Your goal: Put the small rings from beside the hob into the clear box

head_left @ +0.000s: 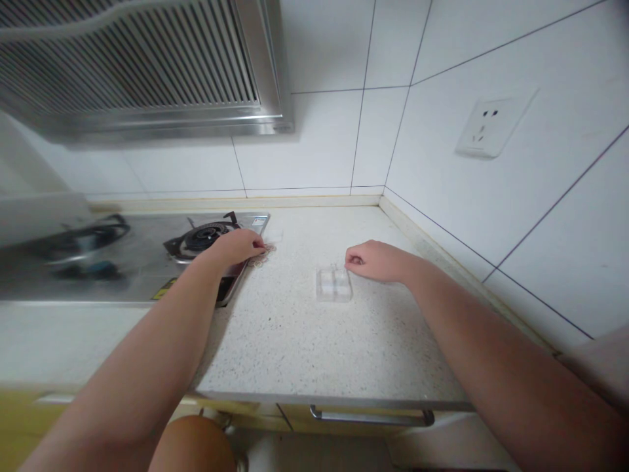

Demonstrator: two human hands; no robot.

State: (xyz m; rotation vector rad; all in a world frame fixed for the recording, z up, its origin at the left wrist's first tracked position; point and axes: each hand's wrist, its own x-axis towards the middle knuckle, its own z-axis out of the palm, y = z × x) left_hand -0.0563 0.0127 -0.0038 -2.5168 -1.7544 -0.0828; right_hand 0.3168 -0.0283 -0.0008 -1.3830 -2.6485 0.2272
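My left hand is at the right edge of the stove, its fingertips pinched together over a small pile of thin pinkish-brown loops on the countertop. Whatever the pinch holds is too small to make out. A small clear plastic box with divided compartments sits on the counter between my hands. Beside its back right corner, my right hand has its fingers curled closed, and their contents are hidden. Behind the loops lies a faint clear piece, perhaps a lid.
The gas stove with black burner grates takes up the left side. A metal range hood hangs above. White tiled walls meet at the back right corner, with a socket. A drawer handle runs below the speckled counter's front edge.
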